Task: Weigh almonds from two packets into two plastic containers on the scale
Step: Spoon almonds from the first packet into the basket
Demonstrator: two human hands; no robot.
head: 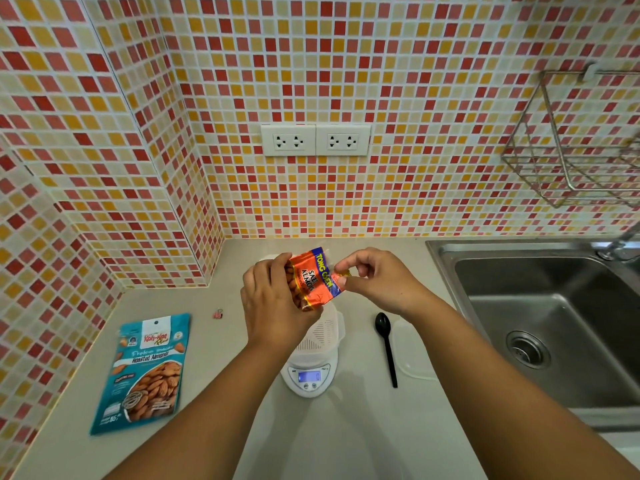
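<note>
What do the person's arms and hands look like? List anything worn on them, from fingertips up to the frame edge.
Both forearms are bare right down to the frame edge: no sleeves or cuffs show. The left hand and the right hand wear no gloves, and no rings, watch, bracelet or bandage are visible. The few visible fingernails look short and unpainted. No markings can be seen on either arm.

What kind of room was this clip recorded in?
Most likely a home kitchen: a steel sink set into the countertop, a mosaic tile backsplash with wall sockets, and a wire rack hung above the sink.
</note>
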